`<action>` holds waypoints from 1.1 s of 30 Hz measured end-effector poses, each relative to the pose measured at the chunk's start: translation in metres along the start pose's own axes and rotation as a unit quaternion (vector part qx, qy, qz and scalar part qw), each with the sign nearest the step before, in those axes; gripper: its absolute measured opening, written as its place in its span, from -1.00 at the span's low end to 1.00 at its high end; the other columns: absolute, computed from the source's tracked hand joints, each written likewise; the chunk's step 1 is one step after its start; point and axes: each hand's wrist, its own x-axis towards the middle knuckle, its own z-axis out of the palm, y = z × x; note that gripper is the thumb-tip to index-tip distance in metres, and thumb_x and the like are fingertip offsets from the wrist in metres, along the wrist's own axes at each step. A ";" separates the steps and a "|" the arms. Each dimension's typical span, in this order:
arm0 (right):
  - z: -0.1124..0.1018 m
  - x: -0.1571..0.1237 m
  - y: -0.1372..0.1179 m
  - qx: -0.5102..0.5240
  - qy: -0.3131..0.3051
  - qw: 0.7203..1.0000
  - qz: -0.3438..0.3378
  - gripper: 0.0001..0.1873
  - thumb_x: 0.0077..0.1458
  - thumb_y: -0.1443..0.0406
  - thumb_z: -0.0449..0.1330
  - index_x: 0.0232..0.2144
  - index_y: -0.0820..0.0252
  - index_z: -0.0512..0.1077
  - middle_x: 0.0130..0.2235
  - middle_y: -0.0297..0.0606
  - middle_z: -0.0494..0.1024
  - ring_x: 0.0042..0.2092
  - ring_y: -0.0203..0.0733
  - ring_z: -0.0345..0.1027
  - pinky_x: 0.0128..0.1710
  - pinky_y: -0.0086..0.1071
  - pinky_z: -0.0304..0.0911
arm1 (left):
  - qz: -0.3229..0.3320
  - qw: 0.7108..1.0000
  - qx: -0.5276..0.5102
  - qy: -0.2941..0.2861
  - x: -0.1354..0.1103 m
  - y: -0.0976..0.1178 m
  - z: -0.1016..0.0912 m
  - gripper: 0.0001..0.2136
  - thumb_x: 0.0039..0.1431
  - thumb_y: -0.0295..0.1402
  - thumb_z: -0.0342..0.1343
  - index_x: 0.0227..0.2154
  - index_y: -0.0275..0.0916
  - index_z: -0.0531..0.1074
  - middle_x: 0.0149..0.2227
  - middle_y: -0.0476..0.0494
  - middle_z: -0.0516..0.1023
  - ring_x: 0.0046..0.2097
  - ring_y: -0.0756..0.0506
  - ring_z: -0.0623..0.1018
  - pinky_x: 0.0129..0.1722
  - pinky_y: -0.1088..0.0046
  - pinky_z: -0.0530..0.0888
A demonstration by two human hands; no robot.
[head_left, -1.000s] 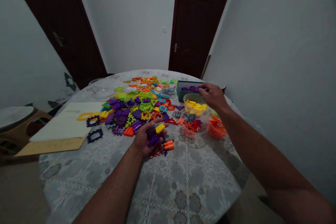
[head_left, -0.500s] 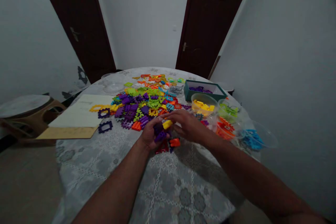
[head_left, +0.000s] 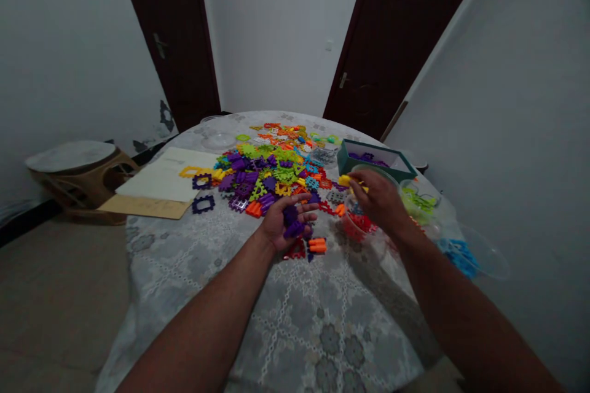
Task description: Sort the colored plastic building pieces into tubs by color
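Note:
My left hand (head_left: 282,222) lies palm up over the round table (head_left: 295,319), cupping a few purple plastic pieces (head_left: 292,221). My right hand (head_left: 377,198) is to its right, pinching a small yellow piece (head_left: 345,180) over the clear bowls. A big pile of colourful plastic building pieces (head_left: 267,169) spreads across the far half of the table. Two orange pieces (head_left: 317,245) and a red one (head_left: 296,250) lie just below my left hand.
A teal box (head_left: 374,159) holds purple pieces at the back right. Clear bowls hold red (head_left: 362,224), green (head_left: 419,199) and blue pieces (head_left: 458,255) along the right edge. A white sheet on cardboard (head_left: 159,184) lies at the left. A wooden stool (head_left: 78,169) stands beyond.
My right hand came from the teal box to my left hand, took the yellow piece from it and has moved right with it. The left hand keeps the purple pieces.

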 end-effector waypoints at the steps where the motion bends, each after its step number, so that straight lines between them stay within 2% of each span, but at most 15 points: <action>1: -0.004 0.004 0.015 -0.036 0.030 0.999 0.015 -0.76 0.36 0.24 0.08 -0.08 0.17 0.51 -0.10 -0.05 0.63 -0.06 0.04 0.49 0.05 -0.08 0.37 | 0.006 1.000 -0.004 0.003 0.000 0.000 0.000 -0.58 0.17 -0.34 0.16 0.09 -0.35 0.44 -0.07 -0.42 0.63 -0.30 -0.16 0.67 -0.52 0.42 0.57; 4: -0.011 0.011 0.046 -0.119 0.116 0.984 0.059 -0.72 0.30 0.26 0.07 -0.05 0.18 0.52 -0.04 0.03 0.61 0.05 0.16 0.45 0.18 0.10 0.29 | 0.018 1.000 -0.015 0.006 0.000 0.001 0.001 -0.59 0.16 -0.34 0.16 0.07 -0.35 0.44 -0.10 -0.40 0.63 -0.31 -0.16 0.66 -0.51 0.40 0.57; 5: -0.011 0.012 0.048 -0.127 0.133 0.981 0.066 -0.71 0.29 0.26 0.08 -0.03 0.18 0.51 -0.01 0.04 0.60 0.08 0.18 0.44 0.20 0.14 0.26 | 0.021 1.000 -0.018 0.008 0.000 0.001 0.000 -0.59 0.15 -0.34 0.16 0.06 -0.35 0.45 -0.11 -0.39 0.63 -0.31 -0.15 0.66 -0.51 0.41 0.56; 7: -0.008 0.009 0.036 -0.102 0.135 0.984 0.062 -0.69 0.29 0.25 0.10 0.02 0.15 0.50 0.03 0.03 0.58 0.11 0.18 0.43 0.21 0.15 0.27 | 0.027 0.999 -0.019 0.015 0.001 0.000 -0.001 -0.60 0.15 -0.33 0.17 0.04 -0.35 0.46 -0.12 -0.37 0.63 -0.31 -0.15 0.66 -0.51 0.41 0.56; 9: 0.000 0.000 0.005 -0.024 0.085 0.995 0.039 -0.69 0.32 0.25 0.10 0.04 0.10 0.50 0.02 -0.03 0.59 0.05 0.10 0.48 0.13 0.05 0.38 | 0.030 0.999 -0.016 0.019 0.002 0.000 -0.002 -0.62 0.15 -0.32 0.19 0.03 -0.34 0.47 -0.13 -0.36 0.63 -0.32 -0.15 0.65 -0.51 0.41 0.56; 11: 0.012 -0.013 -0.035 0.069 0.006 0.998 -0.001 -0.69 0.35 0.27 0.11 0.08 0.05 0.48 0.03 -0.10 0.59 -0.02 0.01 0.51 0.03 -0.07 0.46 | 0.029 0.999 -0.019 0.012 0.003 -0.001 -0.002 -0.64 0.16 -0.31 0.20 0.00 -0.33 0.48 -0.15 -0.32 0.64 -0.33 -0.14 0.65 -0.51 0.41 0.55; 13: 0.027 -0.026 -0.071 0.119 -0.062 0.990 -0.053 -0.66 0.36 0.31 0.12 0.13 0.02 0.45 0.10 -0.11 0.55 0.06 -0.02 0.49 0.07 -0.08 0.45 | 0.032 0.999 -0.027 0.011 0.004 -0.002 -0.001 -0.68 0.17 -0.33 0.19 -0.03 -0.32 0.51 -0.21 -0.27 0.64 -0.35 -0.12 0.64 -0.48 0.42 0.55; 15: 0.044 -0.036 -0.096 0.118 -0.098 0.984 -0.090 -0.63 0.36 0.36 0.13 0.17 0.02 0.44 0.16 -0.08 0.51 0.15 0.01 0.42 0.14 -0.05 0.41 | 0.035 0.999 -0.024 0.024 0.005 -0.002 0.001 -0.69 0.16 -0.34 0.18 -0.06 -0.34 0.53 -0.27 -0.23 0.64 -0.34 -0.11 0.64 -0.41 0.43 0.57; 17: 0.058 -0.041 -0.107 0.084 -0.118 0.984 -0.107 -0.65 0.34 0.38 0.15 0.13 0.07 0.46 0.14 -0.05 0.51 0.17 0.05 0.38 0.15 -0.03 0.40 | 0.036 0.998 -0.007 0.044 0.004 -0.001 0.003 -0.67 0.13 -0.35 0.19 -0.06 -0.37 0.55 -0.29 -0.24 0.65 -0.32 -0.12 0.65 -0.35 0.43 0.58; 21: 0.069 -0.041 -0.104 0.016 -0.149 0.982 -0.112 -0.83 0.33 0.37 0.20 -0.06 0.15 0.50 -0.01 -0.07 0.54 0.07 0.03 0.39 0.02 -0.14 0.42 | 0.039 0.997 0.014 0.067 0.003 0.001 0.008 -0.66 0.09 -0.37 0.20 -0.06 -0.36 0.55 -0.29 -0.23 0.67 -0.31 -0.12 0.66 -0.35 0.45 0.57; 24: 0.066 -0.039 -0.101 0.012 -0.164 0.980 -0.117 -0.88 0.34 0.36 0.20 -0.08 0.15 0.46 -0.02 -0.10 0.53 0.03 -0.03 0.39 -0.06 -0.23 0.40 | 0.023 0.996 0.031 0.081 0.002 0.003 0.011 -0.68 0.11 -0.38 0.19 -0.07 -0.38 0.56 -0.32 -0.20 0.65 -0.35 -0.10 0.65 -0.39 0.47 0.56; 27: 0.055 -0.039 -0.104 0.070 -0.161 0.979 -0.100 -0.89 0.34 0.37 0.19 -0.09 0.15 0.43 -0.03 -0.13 0.54 0.02 -0.07 0.41 -0.03 -0.25 0.37 | 0.013 0.995 0.043 0.087 0.002 0.003 0.013 -0.68 0.14 -0.38 0.19 -0.05 -0.37 0.57 -0.38 -0.14 0.62 -0.42 -0.07 0.62 -0.44 0.47 0.55; 30: 0.035 -0.041 -0.106 0.169 -0.139 0.975 -0.050 -0.87 0.36 0.35 0.19 -0.06 0.10 0.40 -0.05 -0.20 0.57 -0.02 -0.12 0.46 -0.01 -0.27 0.35 | 0.011 0.995 0.038 0.087 0.004 0.001 0.011 -0.71 0.14 -0.39 0.24 -0.07 -0.34 0.57 -0.43 -0.08 0.56 -0.46 -0.05 0.58 -0.49 0.49 0.54; 33: 0.011 -0.041 -0.098 0.235 -0.137 0.962 -0.005 -0.86 0.37 0.32 0.20 -0.04 0.07 0.44 -0.11 -0.29 0.60 -0.12 -0.20 0.49 -0.09 -0.33 0.34 | 0.022 0.995 0.042 0.084 0.008 -0.003 0.005 -0.77 0.16 -0.34 0.34 -0.16 -0.32 0.55 -0.46 -0.02 0.48 -0.53 0.04 0.48 -0.58 0.59 0.43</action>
